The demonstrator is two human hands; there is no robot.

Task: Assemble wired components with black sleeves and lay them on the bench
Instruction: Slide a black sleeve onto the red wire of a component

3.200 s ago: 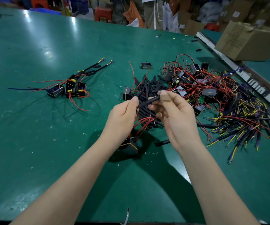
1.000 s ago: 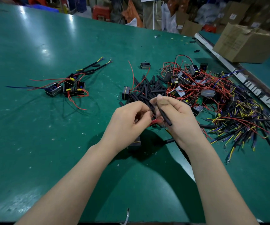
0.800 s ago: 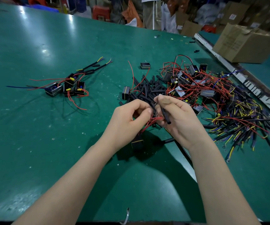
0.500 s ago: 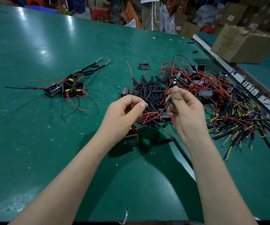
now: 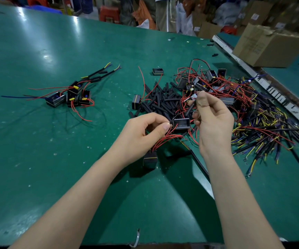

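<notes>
Black sleeve (image 5: 190, 110) tilted, upper end toward far edge, over surface (image 5: 37, 159) middle | right hand (image 5: 211, 123) pinches it | left hand (image 5: 141, 135) pinches red wires (image 5: 164, 139) | no legible writing

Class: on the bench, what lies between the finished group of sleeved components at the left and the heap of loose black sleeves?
In the head view, bare green bench separates the finished group from the sleeve heap.

Bright overhead light throws white glare patches across the far left of the glossy green bench (image 5: 37, 141). The forearms cast soft dark shadows on the near surface. The wide lens bends the edges, and the cardboard box (image 5: 269, 47) and background clutter look blurred.
</notes>
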